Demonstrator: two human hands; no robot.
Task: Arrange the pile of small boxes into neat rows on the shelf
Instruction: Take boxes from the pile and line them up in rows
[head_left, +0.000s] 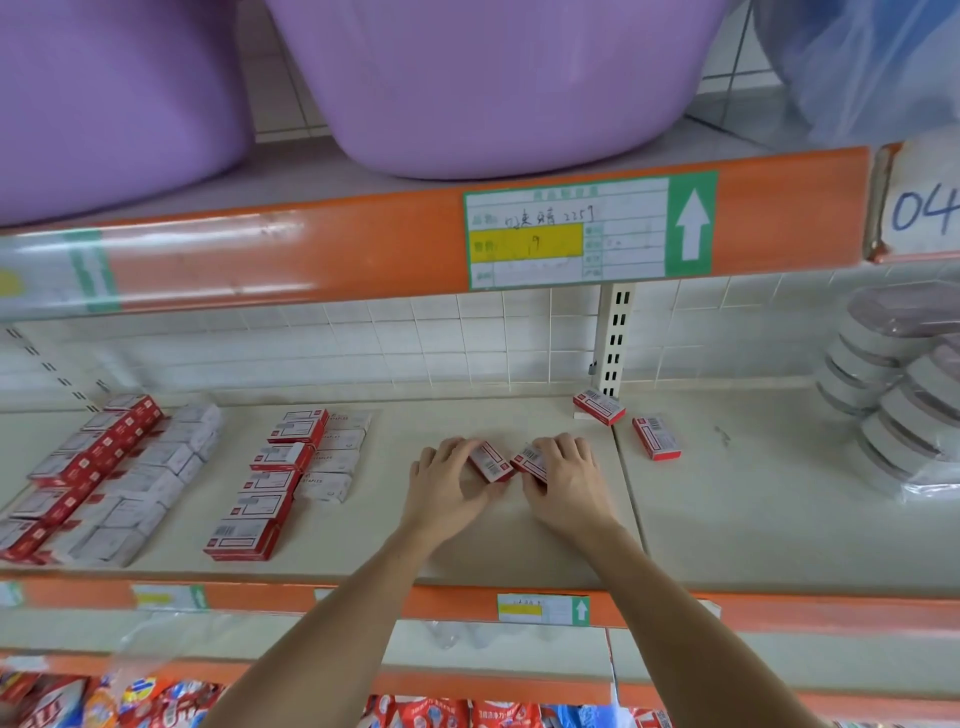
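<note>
Small boxes are lying on the middle shelf (519, 545), some already lined up, some still loose. Nearest the camera, both forearms are reaching in from 6 o'clock over the shelf's front edge. The left hand (448, 480) is curling its grip around one red-and-white box (489, 461); the right hand (563, 475) is clamping its grip on a second box (531, 461). The two boxes are meeting at an angle, corners nearly touching, at the shelf's centre.

Toward 9 o'clock, a finished double row (288, 478) is running front to back, and a wider block of rows (98, 478) is sitting beyond it at the far left. Toward 2 o'clock, two stray boxes are waiting: one (656, 437) lying flat, another (598, 406) tilted against the upright post (613, 338).

Judgement: the step in hand is gathering loose boxes. The next move is calling for squaring the held pair and setting them down in line with the rows, then fetching the strays.
</note>
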